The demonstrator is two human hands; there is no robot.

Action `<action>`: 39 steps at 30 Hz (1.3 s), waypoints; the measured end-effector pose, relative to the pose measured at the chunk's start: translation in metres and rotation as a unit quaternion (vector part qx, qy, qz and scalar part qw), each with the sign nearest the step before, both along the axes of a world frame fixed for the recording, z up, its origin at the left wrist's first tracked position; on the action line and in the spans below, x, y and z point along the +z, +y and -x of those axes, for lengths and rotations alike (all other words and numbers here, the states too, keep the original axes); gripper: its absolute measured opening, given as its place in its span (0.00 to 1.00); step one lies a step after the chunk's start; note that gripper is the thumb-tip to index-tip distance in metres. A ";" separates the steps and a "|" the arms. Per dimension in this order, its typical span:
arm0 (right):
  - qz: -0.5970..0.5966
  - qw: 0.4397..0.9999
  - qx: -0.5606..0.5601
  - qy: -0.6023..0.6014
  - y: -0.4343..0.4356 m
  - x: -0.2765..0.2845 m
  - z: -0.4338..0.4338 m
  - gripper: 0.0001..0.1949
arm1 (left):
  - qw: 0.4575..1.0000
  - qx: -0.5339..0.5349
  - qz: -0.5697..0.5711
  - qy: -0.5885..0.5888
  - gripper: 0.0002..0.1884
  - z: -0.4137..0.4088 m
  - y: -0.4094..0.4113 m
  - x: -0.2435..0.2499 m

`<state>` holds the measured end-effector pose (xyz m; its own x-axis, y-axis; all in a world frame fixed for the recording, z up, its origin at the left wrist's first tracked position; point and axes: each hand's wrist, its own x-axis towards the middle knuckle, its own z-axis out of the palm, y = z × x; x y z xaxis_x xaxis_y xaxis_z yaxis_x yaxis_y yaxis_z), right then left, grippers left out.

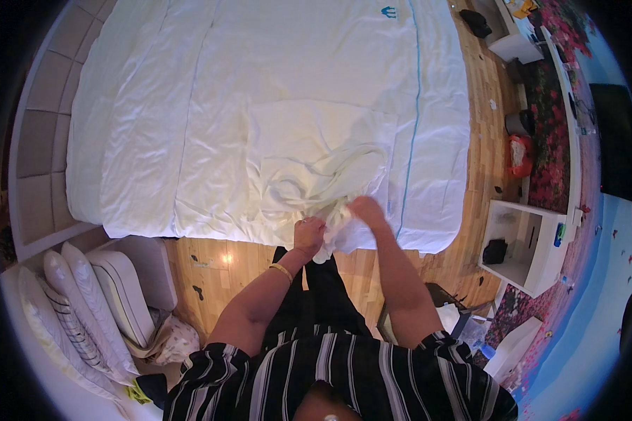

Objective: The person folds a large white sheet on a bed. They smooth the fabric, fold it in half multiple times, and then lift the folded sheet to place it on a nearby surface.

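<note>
A rumpled white cloth [321, 123] lies flat at its far part on the white bedding [295, 58] and is bunched into folds near the bed's front edge. With fingers closed, my left hand [309, 234] pinches the gathered cloth at that edge. A little farther right, my right hand [367, 210] is slightly blurred and curled on the same folds. Its fingertips are partly hidden by the cloth. Below my hands, one end of the cloth hangs over the edge.
Several pillows [87, 310] lean by a white suitcase [124, 294] at the lower left. On the right stand a white open cabinet [524, 247], a waste bin [520, 122] and a red bag [520, 155]. A padded headboard [39, 142] borders the bed's left side.
</note>
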<state>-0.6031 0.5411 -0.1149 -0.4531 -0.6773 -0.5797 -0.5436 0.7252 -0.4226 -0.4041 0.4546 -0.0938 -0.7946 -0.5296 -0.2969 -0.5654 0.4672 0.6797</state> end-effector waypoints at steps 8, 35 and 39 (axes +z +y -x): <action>0.106 0.949 -0.250 -0.160 0.038 -0.001 -0.005 0.08 | 0.948 0.269 -0.110 0.127 0.07 0.010 -0.030 0.020; 0.409 0.808 -0.287 -0.313 -0.076 0.198 0.019 0.15 | 0.838 0.264 -0.348 0.328 0.09 0.062 -0.130 0.190; 0.414 0.831 -0.111 -0.354 -0.098 0.233 -0.006 0.26 | 0.814 0.288 -0.383 0.329 0.10 0.063 -0.125 0.215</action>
<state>-0.5974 0.4433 0.1181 -0.3640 -0.9223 -0.1303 0.1634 0.0745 -0.9837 -0.4675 0.3291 0.1209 -0.6012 -0.7296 -0.3259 0.0626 -0.4496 0.8911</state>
